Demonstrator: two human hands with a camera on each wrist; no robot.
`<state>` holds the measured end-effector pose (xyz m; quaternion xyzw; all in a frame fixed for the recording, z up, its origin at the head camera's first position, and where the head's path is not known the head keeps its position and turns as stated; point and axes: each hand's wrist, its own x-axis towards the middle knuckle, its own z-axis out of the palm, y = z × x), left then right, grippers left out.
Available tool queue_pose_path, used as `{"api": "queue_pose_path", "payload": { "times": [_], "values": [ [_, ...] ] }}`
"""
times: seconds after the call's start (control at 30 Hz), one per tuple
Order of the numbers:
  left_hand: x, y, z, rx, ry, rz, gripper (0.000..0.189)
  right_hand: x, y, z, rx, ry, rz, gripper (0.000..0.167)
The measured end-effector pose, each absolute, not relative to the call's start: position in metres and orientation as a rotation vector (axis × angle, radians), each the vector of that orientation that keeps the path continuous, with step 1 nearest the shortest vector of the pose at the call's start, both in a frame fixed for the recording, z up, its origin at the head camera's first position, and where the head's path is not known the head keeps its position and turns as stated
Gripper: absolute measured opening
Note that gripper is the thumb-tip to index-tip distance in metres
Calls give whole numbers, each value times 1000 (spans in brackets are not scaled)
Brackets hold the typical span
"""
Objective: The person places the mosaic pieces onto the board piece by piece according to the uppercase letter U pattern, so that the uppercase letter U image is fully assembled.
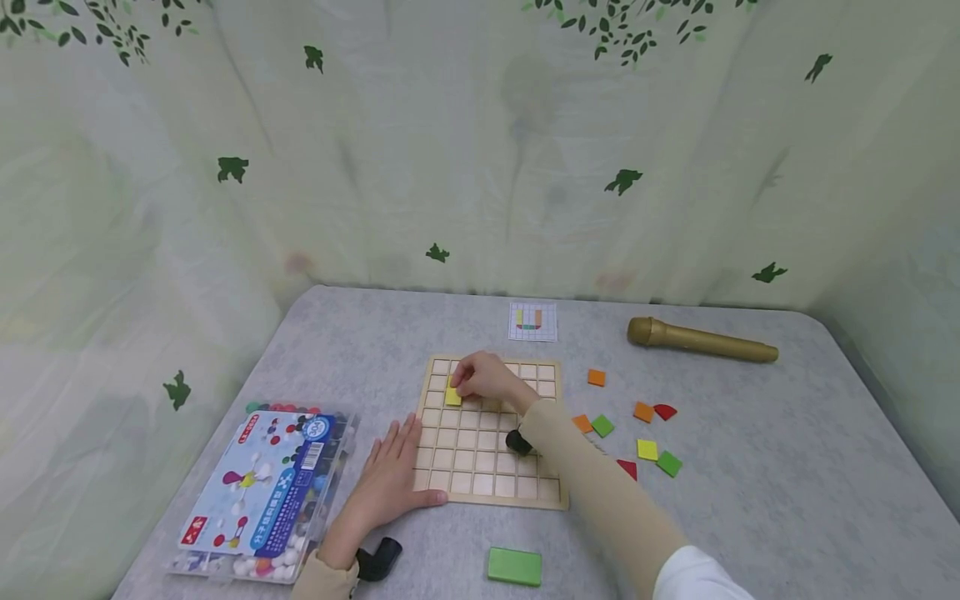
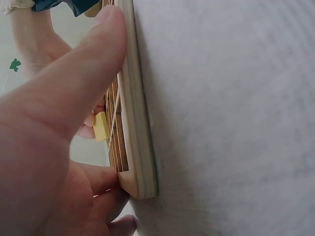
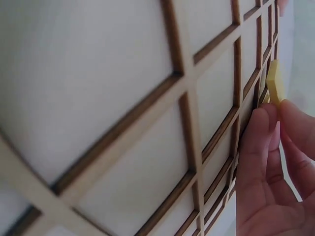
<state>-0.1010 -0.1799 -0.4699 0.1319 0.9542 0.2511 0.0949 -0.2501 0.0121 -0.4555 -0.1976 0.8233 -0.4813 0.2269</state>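
A wooden grid board (image 1: 465, 460) lies flat on the table, its square cells framed by thin strips. My right hand (image 1: 491, 379) is over its upper left part, with thumb and fingertips pinching a yellow square tile (image 3: 274, 81). In the head view, yellow (image 1: 453, 397) shows at the fingertips over the board's left columns. My left hand (image 1: 392, 468) rests at the board's lower left, fingers extended along the left edge and thumb by the near edge. In the left wrist view, that thumb (image 2: 93, 64) lies along the board's rim.
Loose orange, green, red and yellow pieces (image 1: 647, 450) lie right of the board. A pattern card (image 1: 532, 335) and a gold microphone-shaped object (image 1: 703, 340) lie behind. A clear case of coloured balls (image 1: 262, 492) stands left, and a green block (image 1: 514, 567) in front.
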Motion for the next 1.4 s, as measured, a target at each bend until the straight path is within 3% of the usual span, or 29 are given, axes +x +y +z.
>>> {"api": "queue_pose_path", "payload": {
  "times": [0.7,1.4],
  "values": [
    [-100,-180,-469,376,2825,755,116,-247,26,-452,-565,2301,-1364,6],
    [-103,-178,-471,341,2835,750,118,-237,177,-446,-458,2171,-1591,30]
  ]
}}
